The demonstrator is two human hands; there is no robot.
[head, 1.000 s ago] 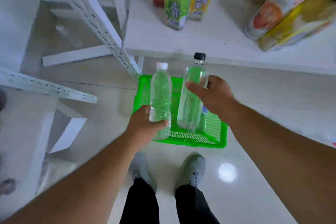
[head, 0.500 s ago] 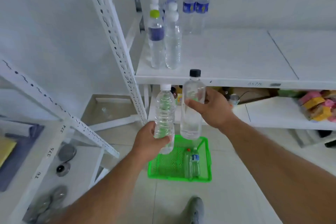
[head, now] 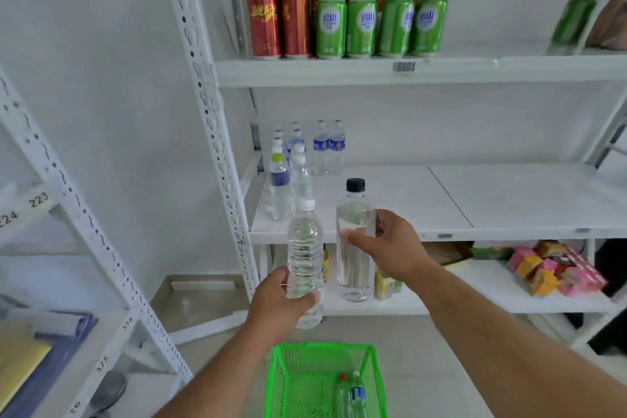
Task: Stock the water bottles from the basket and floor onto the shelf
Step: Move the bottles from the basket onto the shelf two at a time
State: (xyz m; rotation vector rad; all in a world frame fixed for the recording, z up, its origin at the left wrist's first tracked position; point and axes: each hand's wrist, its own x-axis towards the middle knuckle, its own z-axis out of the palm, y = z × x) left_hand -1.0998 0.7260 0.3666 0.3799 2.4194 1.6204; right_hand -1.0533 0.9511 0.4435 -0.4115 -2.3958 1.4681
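Note:
My left hand (head: 276, 304) grips the lower part of a clear white-capped water bottle (head: 304, 249), held upright. In my right hand (head: 390, 249) is a taller clear bottle with a black cap (head: 353, 217), also upright. Both bottles hang in front of the front edge of the white middle shelf (head: 441, 200). Several water bottles (head: 291, 173) stand at the left end of that shelf. On the floor below sits the green basket (head: 281, 380) with two bottles (head: 353, 395) lying inside.
A perforated white upright (head: 210, 132) stands just left of the shelf. Red and green cans and glass bottles (head: 346, 10) fill the shelf above. Snack packets (head: 549, 268) lie on the lower shelf at right. Another rack (head: 57, 214) stands at left.
Both hands have lifted their bottles from just over the basket up to the level of the middle shelf. My view has tilted up from the floor to the shelves.

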